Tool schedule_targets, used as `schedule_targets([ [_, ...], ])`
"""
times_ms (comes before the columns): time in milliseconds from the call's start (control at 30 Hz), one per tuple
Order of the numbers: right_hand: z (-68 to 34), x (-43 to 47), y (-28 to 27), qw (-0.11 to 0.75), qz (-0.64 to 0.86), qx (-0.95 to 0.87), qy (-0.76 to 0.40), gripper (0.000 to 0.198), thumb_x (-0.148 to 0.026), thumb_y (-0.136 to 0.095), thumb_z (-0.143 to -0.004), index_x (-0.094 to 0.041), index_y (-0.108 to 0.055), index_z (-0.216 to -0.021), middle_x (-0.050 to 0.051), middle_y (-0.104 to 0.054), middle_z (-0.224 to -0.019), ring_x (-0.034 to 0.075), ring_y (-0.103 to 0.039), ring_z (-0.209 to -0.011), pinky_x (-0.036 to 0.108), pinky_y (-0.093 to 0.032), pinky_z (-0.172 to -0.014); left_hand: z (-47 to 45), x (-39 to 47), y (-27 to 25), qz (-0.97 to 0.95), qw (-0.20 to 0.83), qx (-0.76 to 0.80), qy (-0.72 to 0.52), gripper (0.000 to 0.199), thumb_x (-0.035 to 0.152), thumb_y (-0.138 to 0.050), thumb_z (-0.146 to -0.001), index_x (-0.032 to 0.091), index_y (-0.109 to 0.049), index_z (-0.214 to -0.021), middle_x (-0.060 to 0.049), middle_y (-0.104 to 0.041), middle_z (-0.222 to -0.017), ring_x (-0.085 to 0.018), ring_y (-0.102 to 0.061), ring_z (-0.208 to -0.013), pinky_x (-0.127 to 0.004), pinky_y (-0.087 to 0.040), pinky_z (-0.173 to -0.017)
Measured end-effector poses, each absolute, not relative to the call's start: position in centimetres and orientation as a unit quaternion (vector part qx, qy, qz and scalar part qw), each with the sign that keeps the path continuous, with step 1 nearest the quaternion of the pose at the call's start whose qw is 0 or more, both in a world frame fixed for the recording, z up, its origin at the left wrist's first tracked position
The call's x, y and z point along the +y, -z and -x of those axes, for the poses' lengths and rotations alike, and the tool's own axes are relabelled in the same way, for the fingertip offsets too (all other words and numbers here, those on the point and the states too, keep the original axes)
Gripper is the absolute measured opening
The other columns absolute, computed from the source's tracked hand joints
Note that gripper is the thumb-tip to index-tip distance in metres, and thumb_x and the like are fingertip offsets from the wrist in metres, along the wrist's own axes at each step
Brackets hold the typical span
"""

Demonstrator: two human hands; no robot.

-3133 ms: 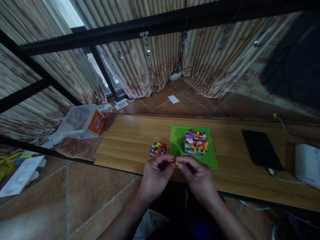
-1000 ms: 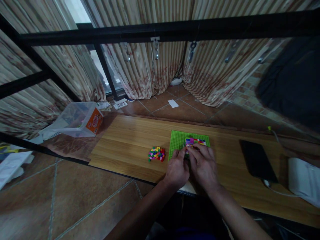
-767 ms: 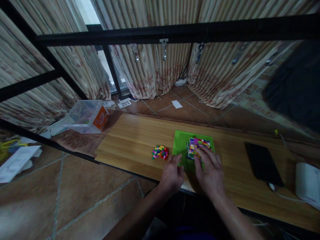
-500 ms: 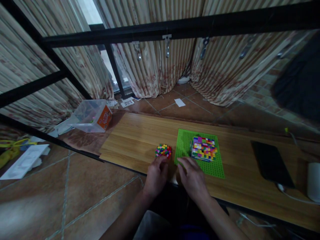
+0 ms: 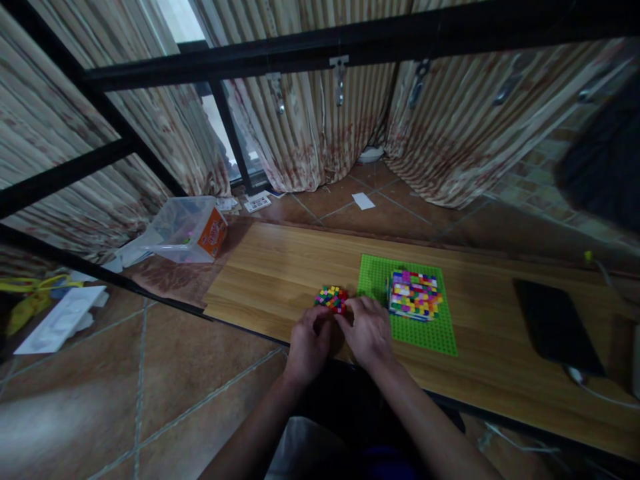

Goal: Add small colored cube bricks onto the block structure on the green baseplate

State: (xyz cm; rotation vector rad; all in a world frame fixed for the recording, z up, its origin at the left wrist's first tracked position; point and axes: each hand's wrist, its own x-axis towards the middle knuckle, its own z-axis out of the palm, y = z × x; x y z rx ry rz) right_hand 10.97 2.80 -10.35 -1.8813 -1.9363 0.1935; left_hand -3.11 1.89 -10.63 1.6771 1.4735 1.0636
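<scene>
A small pile of coloured toy bricks point(image 5: 330, 296) lies on the wooden table, left of the green baseplate point(image 5: 373, 267). On that baseplate stands a built block of multicoloured bricks point(image 5: 415, 293). My left hand point(image 5: 309, 339) is at the near side of the pile, thumb and fingers curled in a pinch. Whatever is between those fingertips is too small to make out. My right hand point(image 5: 367, 331) reaches over the baseplate's near left corner to the pile's right edge. Its thumb and forefinger are drawn together beside the red bricks, and what they grip is unclear.
A black tablet-like slab point(image 5: 555, 325) with a white cable lies at the table's right. Beyond the left end, a clear plastic bin point(image 5: 183, 230) with an orange label stands on the floor. A black metal frame point(image 5: 300, 60) crosses above the table, before striped curtains.
My right hand has moved left from the baseplate's edge to the pile of bricks. The left hand stays at the pile's near side. The view has shifted slightly.
</scene>
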Motion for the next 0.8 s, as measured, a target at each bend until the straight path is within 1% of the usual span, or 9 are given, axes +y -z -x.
schedule_targets([
  [133, -11.3, 2.7, 10.5, 0.233, 0.655, -0.714, -0.083, 0.013, -0.026, -0.059, -0.087, -0.021, -0.067, -0.096, 0.007, -0.068, -0.093, 0.026, -0.057, -0.089, 0.039, -0.041, -0.079, 3.0, 1.9, 10.5, -0.643, 0.322, 0.566, -0.402, 0.024, 0.01, -0.053, -0.081, 0.019, -0.063, -0.101, -0.004, -0.067, -0.096, -0.017, -0.064, -0.09, -0.03, -0.05, -0.085],
  [267, -11.6, 2.5, 10.6, 0.256, 0.639, -0.719, -0.092, 0.014, -0.021, -0.056, -0.088, -0.022, -0.068, -0.093, 0.006, -0.07, -0.092, 0.025, -0.058, -0.089, 0.039, -0.042, -0.081, 2.9, 2.0, 10.6, -0.644, 0.32, 0.567, -0.401, 0.024, 0.01, -0.054, -0.08, 0.019, -0.063, -0.1, -0.004, -0.067, -0.094, -0.017, -0.064, -0.088, -0.03, -0.05, -0.083],
  [400, -12.0, 1.9, 10.3, 0.337, 0.62, -0.693, -0.146, 0.02, -0.019, -0.052, -0.09, -0.02, -0.066, -0.103, 0.007, -0.07, -0.093, 0.023, -0.062, -0.088, 0.038, -0.046, -0.082, 2.7, 1.9, 10.2, -0.626, 0.348, 0.567, -0.406, 0.022, 0.016, -0.055, -0.083, 0.019, -0.064, -0.103, -0.005, -0.068, -0.098, -0.018, -0.064, -0.092, -0.031, -0.048, -0.086],
  [467, -12.3, 1.3, 9.8, 0.385, 0.604, -0.671, -0.191, 0.023, -0.019, -0.05, -0.09, -0.02, -0.064, -0.109, 0.006, -0.069, -0.095, 0.02, -0.064, -0.086, 0.034, -0.049, -0.079, 2.4, 1.8, 9.6, -0.609, 0.392, 0.556, -0.407, 0.021, 0.023, -0.055, -0.086, 0.019, -0.065, -0.104, -0.006, -0.069, -0.101, -0.018, -0.063, -0.093, -0.031, -0.048, -0.087],
  [533, -12.5, 0.5, 9.1, 0.415, 0.594, -0.652, -0.223, 0.025, -0.02, -0.051, -0.089, -0.021, -0.063, -0.111, 0.005, -0.069, -0.095, 0.018, -0.065, -0.083, 0.031, -0.051, -0.077, 1.9, 1.7, 8.9, -0.595, 0.454, 0.529, -0.401, 0.021, 0.03, -0.056, -0.087, 0.018, -0.066, -0.101, -0.006, -0.07, -0.098, -0.018, -0.063, -0.089, -0.029, -0.048, -0.083],
  [600, -12.8, -0.3, 8.4, 0.427, 0.591, -0.641, -0.24, 0.025, -0.02, -0.052, -0.089, -0.022, -0.063, -0.111, 0.005, -0.068, -0.094, 0.017, -0.066, -0.083, 0.03, -0.052, -0.076, 1.2, 1.7, 8.2, -0.575, 0.522, 0.494, -0.391, 0.022, 0.035, -0.058, -0.086, 0.016, -0.068, -0.091, -0.004, -0.069, -0.087, -0.017, -0.062, -0.081, -0.027, -0.047, -0.076],
  [700, -13.5, -1.4, 7.8, 0.443, 0.588, -0.621, -0.268, 0.025, -0.022, -0.053, -0.088, -0.024, -0.064, -0.111, 0.004, -0.069, -0.095, 0.018, -0.066, -0.086, 0.031, -0.053, -0.078, 0.1, 1.7, 7.3, -0.509, 0.614, 0.471, -0.378, 0.024, 0.038, -0.064, -0.08, 0.014, -0.067, -0.077, 0.0, -0.062, -0.068, -0.011, -0.055, -0.063, -0.023, -0.044, -0.062],
  [800, -14.3, -2.2, 7.7, 0.475, 0.597, -0.563, -0.316, 0.026, -0.028, -0.058, -0.086, -0.024, -0.064, -0.112, 0.004, -0.07, -0.097, 0.019, -0.067, -0.088, 0.033, -0.054, -0.08, -1.0, 1.5, 6.8, -0.408, 0.695, 0.459, -0.374, 0.027, 0.04, -0.07, -0.074, 0.014, -0.065, -0.076, 0.004, -0.055, -0.06, -0.007, -0.044, -0.051, -0.02, -0.038, -0.051],
])
